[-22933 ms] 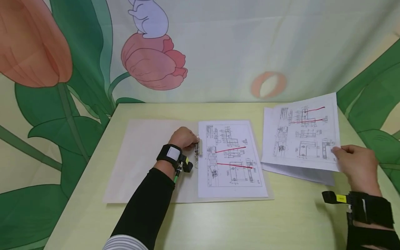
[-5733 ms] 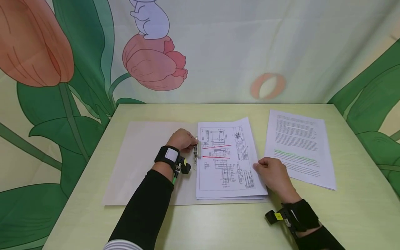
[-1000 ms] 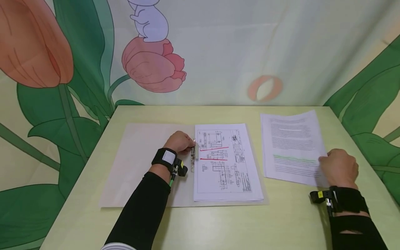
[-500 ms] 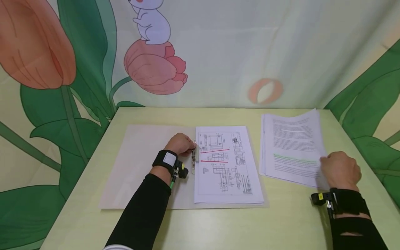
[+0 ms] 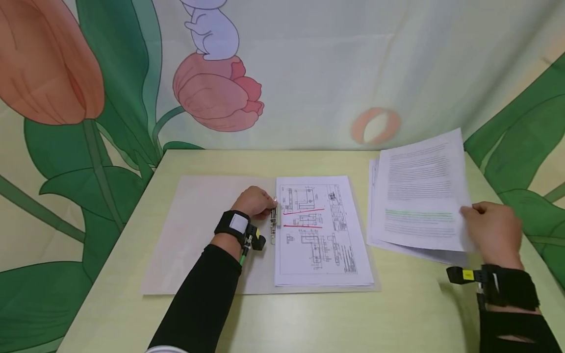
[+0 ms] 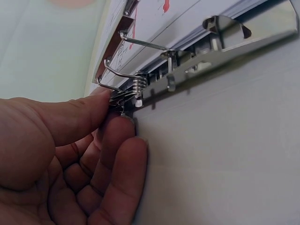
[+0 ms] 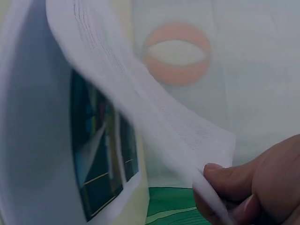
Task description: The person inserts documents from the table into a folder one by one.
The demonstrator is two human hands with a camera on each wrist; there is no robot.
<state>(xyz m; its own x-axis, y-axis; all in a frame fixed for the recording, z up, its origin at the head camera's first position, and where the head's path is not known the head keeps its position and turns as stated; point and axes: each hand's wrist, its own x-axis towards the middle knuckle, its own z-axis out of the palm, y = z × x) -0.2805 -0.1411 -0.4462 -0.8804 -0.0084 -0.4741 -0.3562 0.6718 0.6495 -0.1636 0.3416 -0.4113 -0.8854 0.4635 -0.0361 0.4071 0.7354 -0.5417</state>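
My left hand [image 5: 252,202] pinches the end of a metal binder clip mechanism [image 6: 197,68] between thumb and forefinger. The clip runs down the middle of an open whitish folder [image 5: 198,240], and its clamping bar stands raised in the left wrist view. Drawing sheets with two red lines [image 5: 324,235] lie on the folder's right half, left edges at the clip. On the right, my right hand [image 5: 496,233] pinches the edge of a text sheet [image 5: 419,191] with a green highlighted line. That sheet is lifted and bent above other papers [image 5: 372,215]. A dark picture [image 7: 101,150] shows beneath it in the right wrist view.
A pale table [image 5: 300,321] carries everything. A printed curtain [image 5: 304,73] with flowers and leaves hangs along the table's back edge. A strip of table separates the folder from the right-hand papers.
Since half a second ago, my right hand has moved slightly right and up, raising the text sheet off the papers below. My left hand stays on the clip; the drawing sheets have not moved.
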